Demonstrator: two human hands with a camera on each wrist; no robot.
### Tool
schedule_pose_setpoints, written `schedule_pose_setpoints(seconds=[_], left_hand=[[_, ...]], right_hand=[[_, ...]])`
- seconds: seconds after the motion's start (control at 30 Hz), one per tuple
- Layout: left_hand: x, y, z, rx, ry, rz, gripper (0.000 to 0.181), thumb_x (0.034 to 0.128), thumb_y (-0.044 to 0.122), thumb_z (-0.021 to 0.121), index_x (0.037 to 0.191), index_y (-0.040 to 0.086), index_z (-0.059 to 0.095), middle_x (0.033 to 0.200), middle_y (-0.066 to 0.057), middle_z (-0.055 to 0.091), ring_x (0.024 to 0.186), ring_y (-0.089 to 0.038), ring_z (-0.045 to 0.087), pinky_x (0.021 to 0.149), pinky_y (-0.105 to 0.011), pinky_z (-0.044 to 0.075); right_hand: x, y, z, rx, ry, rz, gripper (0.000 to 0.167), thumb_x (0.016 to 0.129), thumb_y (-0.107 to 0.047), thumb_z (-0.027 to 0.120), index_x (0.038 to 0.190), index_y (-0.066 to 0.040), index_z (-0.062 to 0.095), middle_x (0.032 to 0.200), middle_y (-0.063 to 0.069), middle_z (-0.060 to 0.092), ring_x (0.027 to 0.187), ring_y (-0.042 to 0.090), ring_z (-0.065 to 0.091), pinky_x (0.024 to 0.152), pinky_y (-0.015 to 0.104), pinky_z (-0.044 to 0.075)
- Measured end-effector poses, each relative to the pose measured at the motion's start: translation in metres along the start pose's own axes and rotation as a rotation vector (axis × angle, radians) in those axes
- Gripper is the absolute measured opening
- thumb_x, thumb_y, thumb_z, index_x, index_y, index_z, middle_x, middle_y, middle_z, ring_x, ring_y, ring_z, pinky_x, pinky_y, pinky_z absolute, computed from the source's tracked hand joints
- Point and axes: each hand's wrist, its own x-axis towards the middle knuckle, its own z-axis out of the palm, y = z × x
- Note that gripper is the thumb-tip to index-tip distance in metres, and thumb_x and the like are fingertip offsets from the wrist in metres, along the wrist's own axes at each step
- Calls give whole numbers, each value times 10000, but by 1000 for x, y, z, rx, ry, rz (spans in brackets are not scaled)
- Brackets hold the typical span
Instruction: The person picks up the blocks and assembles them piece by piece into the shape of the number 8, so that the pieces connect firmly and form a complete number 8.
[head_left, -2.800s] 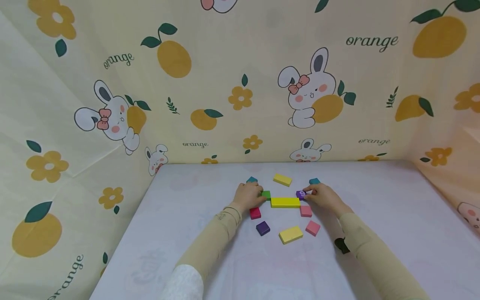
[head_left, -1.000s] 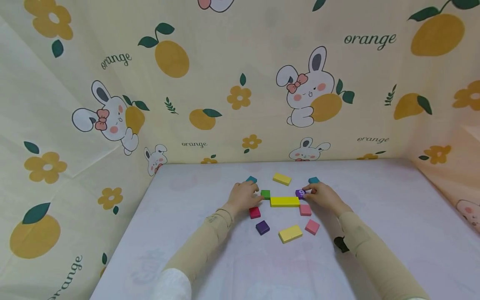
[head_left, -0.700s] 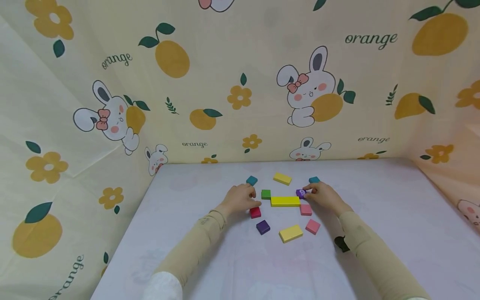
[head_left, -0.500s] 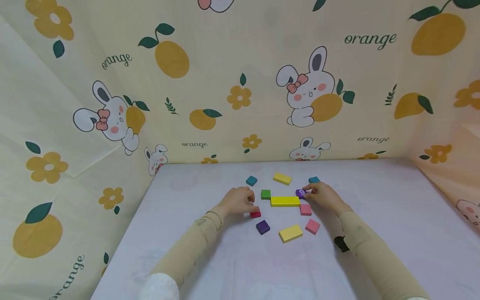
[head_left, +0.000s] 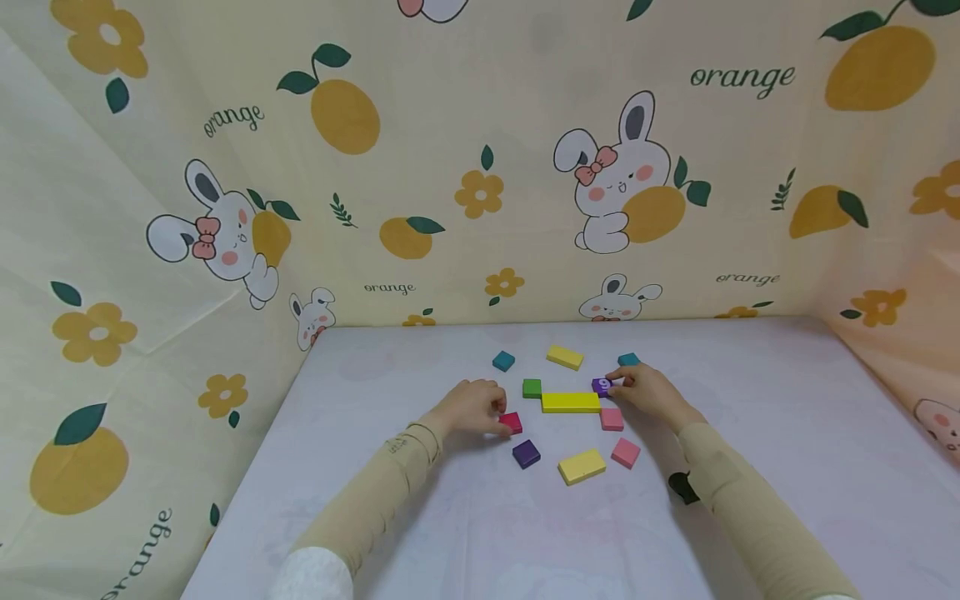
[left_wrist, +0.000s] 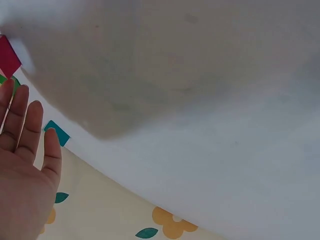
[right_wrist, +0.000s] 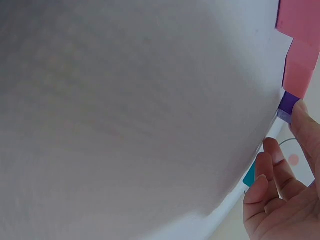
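My left hand (head_left: 471,407) is beside a red block (head_left: 512,422), with the thumb at its near left edge and the fingers loosely extended. In the left wrist view, those fingers (left_wrist: 34,120) stand apart from the red block (left_wrist: 9,57). My right hand (head_left: 651,393) pinches a purple block (head_left: 602,387) bearing a white figure, between thumb and fingertips. A long yellow block (head_left: 570,403) lies just in front of that block. At its left end sits a green block (head_left: 532,388), and a pink block (head_left: 612,419) adjoins its right end.
Around these lie a dark purple block (head_left: 527,454), a yellow block (head_left: 581,467) and a second pink block (head_left: 626,452). Farther back are a teal block (head_left: 503,361), another yellow block (head_left: 565,357) and a teal block (head_left: 628,360) partly behind the right hand. A patterned backdrop (head_left: 420,167) encloses the white table.
My left hand has left the green block and come left and nearer, down to the red block. The right hand has stayed on the purple block.
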Motion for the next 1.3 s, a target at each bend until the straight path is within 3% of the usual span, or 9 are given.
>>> schedule_pose_setpoints(seconds=[0.2,0.5,0.87,1.17,1.3], left_hand=[[0,1,-1,-16,-26,-14,312,746,470,718,859,197,619,793,94,532,799,-87,491,922,-454,410],[2,5,0,-9,-36,-11,272,779,440,696,893,204,621,809,91,537,795,-80,485,747,-267,367],[7,15,-1,-8,-52,-30,265,814,420,672,979,215,642,870,98,574,828,-80,496,800,-279,394],[12,22,4,-16,-32,-16,276,828,415,663,1017,214,655,904,104,607,828,-71,517,894,-350,440],[15,24,6,-10,-24,-18,298,834,424,653,1043,212,662,924,105,618,838,-63,521,875,-323,441]], right_hand=[[1,1,0,1,-1,12,342,908,-234,596,1220,-94,606,1027,138,584,904,246,495,780,348,479],[1,1,0,-3,-2,2,346,907,-235,598,1223,-93,604,1027,139,584,904,245,494,776,348,478],[2,1,0,-1,-3,8,355,906,-239,598,1228,-88,601,1015,140,583,894,245,493,763,336,475],[3,2,1,2,-13,14,354,911,-241,592,1233,-92,597,1037,150,579,906,258,490,772,334,475],[3,3,2,7,-9,20,352,909,-240,596,1232,-100,599,1038,144,580,912,259,490,786,342,480]])
